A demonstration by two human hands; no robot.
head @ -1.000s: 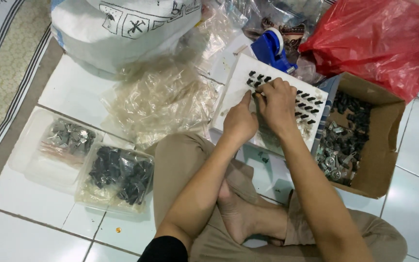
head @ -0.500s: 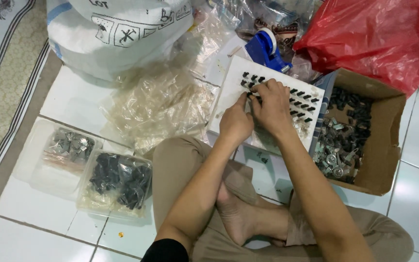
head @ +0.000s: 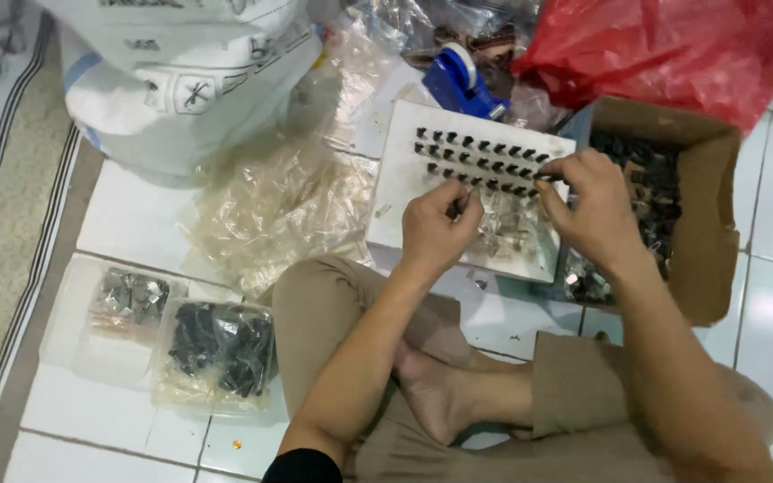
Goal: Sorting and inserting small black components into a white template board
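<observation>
A white foam board (head: pixel 404 192) lies on the tiled floor in front of my crossed legs, with rows of small black parts (head: pixel 480 161) stuck upright in it. My left hand (head: pixel 436 228) rests on the board's middle, its fingers pinched on a small metal part (head: pixel 460 202). My right hand (head: pixel 588 210) is at the board's right edge, thumb and fingers pinched on a small black part (head: pixel 543 177) at the end of a row. Loose metal pieces lie on the board between both hands.
A cardboard box (head: pixel 700 215) of small parts stands at the right. A red plastic bag (head: pixel 673 45), a blue tape dispenser (head: pixel 462 80) and a white sack (head: pixel 181 72) lie behind. Crumpled clear bags (head: pixel 279 210) and two clear trays (head: pixel 216 349) of parts sit at the left.
The view has shifted left and down a little. My right hand has moved from beside the left hand to the right end of the rows. My left hand has stayed near the board's middle.
</observation>
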